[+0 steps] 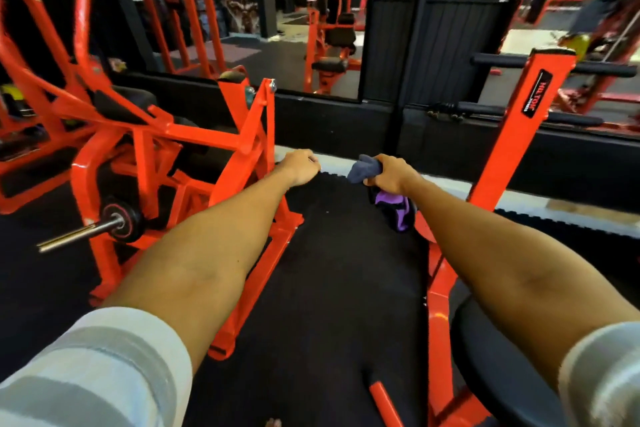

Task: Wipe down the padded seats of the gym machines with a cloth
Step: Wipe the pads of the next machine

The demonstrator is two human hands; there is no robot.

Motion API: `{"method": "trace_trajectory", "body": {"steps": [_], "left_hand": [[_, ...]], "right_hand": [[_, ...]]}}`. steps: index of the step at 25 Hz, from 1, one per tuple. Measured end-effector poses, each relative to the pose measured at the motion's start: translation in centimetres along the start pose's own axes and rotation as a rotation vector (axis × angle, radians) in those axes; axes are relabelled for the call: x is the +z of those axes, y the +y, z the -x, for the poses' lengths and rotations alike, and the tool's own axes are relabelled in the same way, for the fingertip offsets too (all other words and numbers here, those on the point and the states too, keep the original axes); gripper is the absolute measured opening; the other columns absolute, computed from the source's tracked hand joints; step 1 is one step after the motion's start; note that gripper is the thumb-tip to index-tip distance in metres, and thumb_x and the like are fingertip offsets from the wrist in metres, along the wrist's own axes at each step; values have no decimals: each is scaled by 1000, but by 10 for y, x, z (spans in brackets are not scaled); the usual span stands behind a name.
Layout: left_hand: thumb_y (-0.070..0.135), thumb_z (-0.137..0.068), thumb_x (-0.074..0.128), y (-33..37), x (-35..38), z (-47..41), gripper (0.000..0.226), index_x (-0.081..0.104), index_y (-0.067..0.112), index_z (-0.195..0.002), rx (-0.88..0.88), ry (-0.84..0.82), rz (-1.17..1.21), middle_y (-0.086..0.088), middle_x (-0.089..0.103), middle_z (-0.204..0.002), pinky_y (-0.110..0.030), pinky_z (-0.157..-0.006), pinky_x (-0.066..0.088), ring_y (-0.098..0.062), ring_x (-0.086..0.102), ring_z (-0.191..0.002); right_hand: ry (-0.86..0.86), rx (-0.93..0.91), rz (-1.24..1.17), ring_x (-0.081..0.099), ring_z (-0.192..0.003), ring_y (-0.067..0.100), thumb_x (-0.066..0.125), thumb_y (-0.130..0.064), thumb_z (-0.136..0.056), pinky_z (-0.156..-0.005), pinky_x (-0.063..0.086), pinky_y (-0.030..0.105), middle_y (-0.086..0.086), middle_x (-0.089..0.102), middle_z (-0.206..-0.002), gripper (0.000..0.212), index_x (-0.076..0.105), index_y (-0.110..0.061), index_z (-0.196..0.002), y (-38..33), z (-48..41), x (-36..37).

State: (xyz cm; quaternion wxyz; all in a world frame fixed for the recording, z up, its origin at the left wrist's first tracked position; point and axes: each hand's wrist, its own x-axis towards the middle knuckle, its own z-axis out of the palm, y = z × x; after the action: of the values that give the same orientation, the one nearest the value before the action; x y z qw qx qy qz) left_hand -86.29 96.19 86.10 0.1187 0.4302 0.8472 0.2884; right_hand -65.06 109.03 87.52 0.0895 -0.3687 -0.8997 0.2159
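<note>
Your right hand (391,175) grips bunched grey-purple cloth (366,168). Your left hand (301,167): fingers curled under, hold unclear. Black padded seat (491,374) below right forearm.

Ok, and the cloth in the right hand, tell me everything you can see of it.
The cloth is soft, crumpled fabric, gripped at its middle by the right hand. A grey-blue end sticks out above the hand, toward the left; a purple and black part hangs below. One cloth or two, I cannot tell. It is held in the air, touching only the hand, on no seat.
</note>
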Motion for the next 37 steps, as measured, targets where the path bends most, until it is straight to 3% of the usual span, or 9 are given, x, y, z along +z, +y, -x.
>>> {"method": "trace_trajectory", "body": {"steps": [4, 9, 14, 20, 23, 27, 37], "left_hand": [[25, -88, 57, -14, 2, -91, 10, 65, 30, -88, 89, -110, -60, -7, 73, -113, -39, -95, 53, -30, 65, -108], [24, -95, 56, -15, -24, -197, 27, 71, 23, -118, 135, -153, -83, -7, 69, -124, -35, -101, 48, -29, 61, -118], [24, -93, 57, -22, -3, -282, 12, 65, 30, -101, 119, -218, -61, -6, 69, -122, -40, -104, 48, -28, 62, -115], [28, -98, 56, -16, 25, -408, 25, 67, 21, -120, 64, -195, -21, -3, 68, -121, -44, -98, 53, -28, 65, -105], [31, -100, 56, 1, 27, -472, 29, 64, 22, -126, 29, -165, -7, -4, 65, -130, -42, -102, 49, -28, 60, -116], [32, -99, 58, 12, 35, -551, 30, 64, 23, -127, -2, -127, 16, -4, 64, -130, -42, -106, 45, -26, 58, -122], [30, -98, 59, -29, 37, -713, 31, 64, 21, -128, -145, -20, 30, -5, 64, -131, -39, -103, 47, -27, 59, -120]], "right_hand": [[52, 89, -16, 62, -111, 33, 77, -38, -84, -95, 52, 44, 12, 65, -127, 60, 55, -19, -136, 5, -75, 11], [90, 180, -58, 61, -114, 35, 76, -39, -85, -97, 51, 44, 13, 63, -130, 62, 53, -21, -139, 3, -163, 5], [50, 232, -35, 61, -112, 34, 74, -40, -85, -95, 51, 44, 12, 63, -129, 60, 53, -22, -139, 18, -244, 5], [26, 164, -24, 62, -108, 32, 72, -44, -86, -95, 51, 44, 9, 65, -123, 56, 57, -23, -135, 61, -380, -5], [-11, 109, -52, 60, -103, 28, 71, -40, -90, -97, 50, 45, 2, 64, -121, 49, 58, -20, -133, 80, -443, -27], [-24, 56, -26, 61, -110, 32, 72, -35, -90, -100, 50, 49, 12, 64, -124, 53, 55, -18, -137, 104, -532, -45], [-156, -119, -6, 65, -97, 24, 73, -42, -85, -88, 54, 43, 3, 68, -108, 45, 60, -27, -125, 102, -743, -16]]}}
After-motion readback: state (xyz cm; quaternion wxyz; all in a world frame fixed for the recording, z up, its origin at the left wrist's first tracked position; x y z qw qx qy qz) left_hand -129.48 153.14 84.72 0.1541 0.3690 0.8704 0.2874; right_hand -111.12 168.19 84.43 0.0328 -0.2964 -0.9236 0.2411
